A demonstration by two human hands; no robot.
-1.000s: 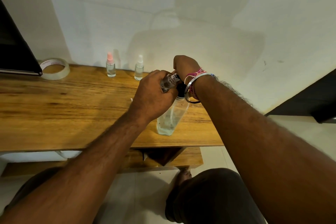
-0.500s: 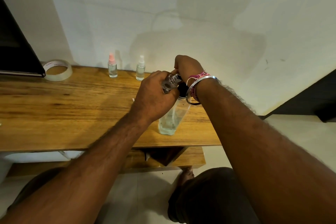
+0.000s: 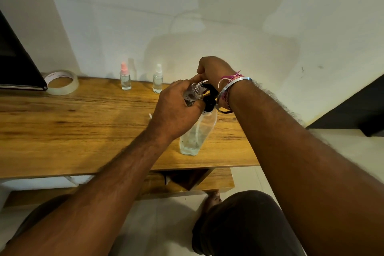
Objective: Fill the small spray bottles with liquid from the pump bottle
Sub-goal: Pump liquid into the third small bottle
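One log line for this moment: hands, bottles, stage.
left hand: holds small bottle at pump spout | right hand: on pump head | pump bottle: upright on table | stage: filling

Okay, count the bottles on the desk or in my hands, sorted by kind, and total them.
Capped spray bottles standing by the wall: 2, pink cap and white cap
Open small bottle gripped in the left hand: 1
Pump bottle under the right hand: 1
Total: 4
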